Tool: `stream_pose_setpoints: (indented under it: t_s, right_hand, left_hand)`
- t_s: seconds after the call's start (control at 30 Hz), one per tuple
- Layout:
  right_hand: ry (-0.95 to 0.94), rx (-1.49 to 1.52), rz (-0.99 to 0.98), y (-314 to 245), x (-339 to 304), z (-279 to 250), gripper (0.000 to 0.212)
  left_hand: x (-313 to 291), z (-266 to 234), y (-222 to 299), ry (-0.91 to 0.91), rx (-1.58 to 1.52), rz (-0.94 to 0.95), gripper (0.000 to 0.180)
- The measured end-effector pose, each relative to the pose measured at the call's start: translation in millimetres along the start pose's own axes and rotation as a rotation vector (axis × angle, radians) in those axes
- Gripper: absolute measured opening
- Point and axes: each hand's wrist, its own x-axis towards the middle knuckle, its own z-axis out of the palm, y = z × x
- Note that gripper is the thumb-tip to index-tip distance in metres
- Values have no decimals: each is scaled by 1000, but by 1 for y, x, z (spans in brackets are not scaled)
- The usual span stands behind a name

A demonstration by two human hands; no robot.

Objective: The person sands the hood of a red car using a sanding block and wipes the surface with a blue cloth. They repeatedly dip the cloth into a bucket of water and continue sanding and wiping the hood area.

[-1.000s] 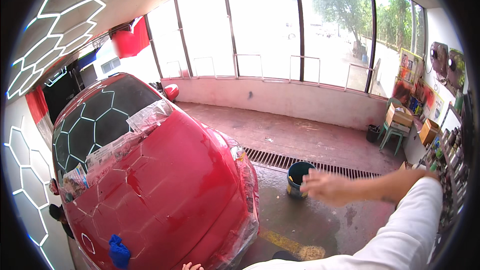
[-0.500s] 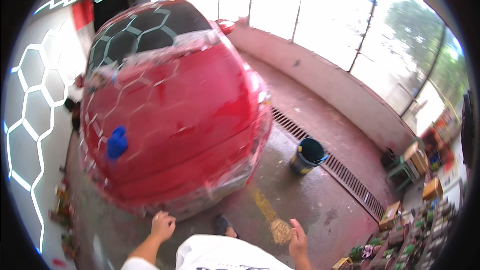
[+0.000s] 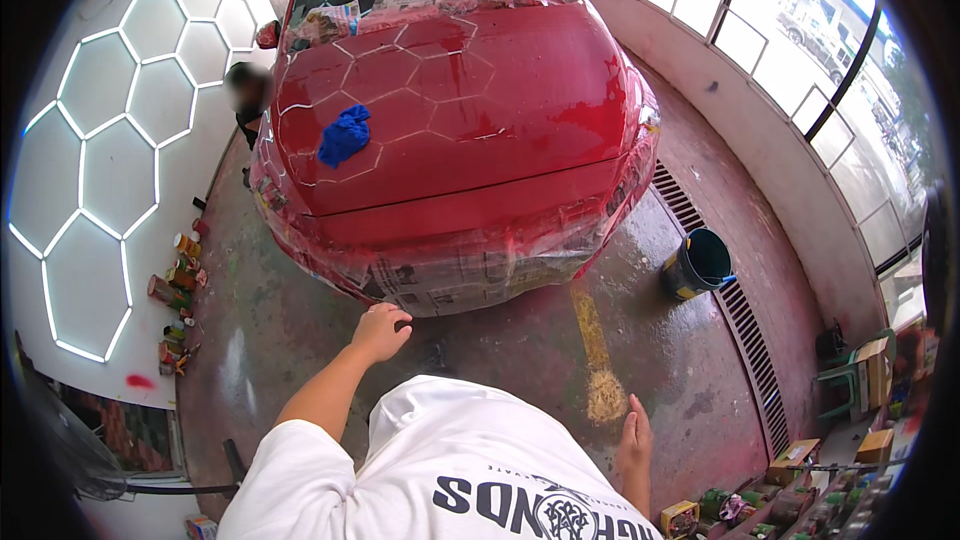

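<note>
In front of me stands a red car (image 3: pixel 480 155), its bumper covered with taped newspaper and clear film (image 3: pixel 455 278). My left hand (image 3: pixel 380 333) reaches forward just short of that masked bumper, fingers curled. A dark bit shows at its fingertips, but I cannot make out whether it is held. My right hand (image 3: pixel 634 447) hangs low at my right side, its fingers stretched out and holding nothing. On the left part of the hood lies a crumpled blue cloth (image 3: pixel 345 135), out of reach of both hands. More newspaper (image 3: pixel 440 0) lines the windshield base.
A dark bucket (image 3: pixel 683 273) stands right of the car beside a floor grate (image 3: pixel 757 365). Cans (image 3: pixel 172 292) line the left wall, where another person (image 3: pixel 248 100) is beside the car. Boxes (image 3: pixel 795 455) and bottles fill the lower right. Sawdust-like material (image 3: pixel 606 398) lies near my right hand.
My view has tilted down and turned left, so the car sits higher and further right. My left arm is now more extended toward the bumper; my right hand stays low. The cloth still lies on the hood.
</note>
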Motion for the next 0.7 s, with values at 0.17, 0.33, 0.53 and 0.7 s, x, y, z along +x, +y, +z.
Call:
stream_pose_setpoints:
  t_s: [0.17,0.33,0.53,0.7]
  right_hand:
    - [89,-4,-109,-15,39,4,51]
    - [53,240,140,0,40,39,58]
    - [-105,228,246,-62,29,140,79]
    - [-285,79,82,-136,18,239,64]
  left_hand:
    - [-67,-9,-59,-60,-9,-215,35]
    - [-127,-1,-137,-28,-74,-438,34]
    - [-187,9,-229,67,-167,-501,33]
    - [-228,23,-324,75,-237,-556,33]
